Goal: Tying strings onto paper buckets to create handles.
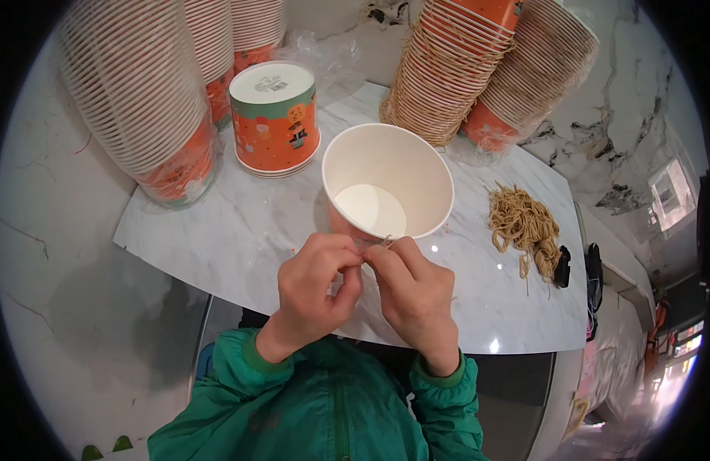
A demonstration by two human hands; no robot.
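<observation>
An open paper tub (388, 180), cream inside, stands in front of me with its mouth tilted toward me. Just at its near side, my left hand (318, 283) and my right hand (416, 292) meet fingertip to fingertip, both closed in a pinch. A short end of tan twine (386, 240) sticks up from the right fingertips. What the left fingertips hold is hidden. Right of the tub lies a loose heap of tan twine (522, 221), with a small black object (562, 267) at its edge.
Upside-down orange and green tubs (275, 123) stand nested at the left. Tall plastic-wrapped tub stacks (136, 100) rise behind them. At the back right stands a stack with twine around its tubs (447, 65), beside a wrapped stack (532, 77). The marble tabletop (240, 230) curves along its front.
</observation>
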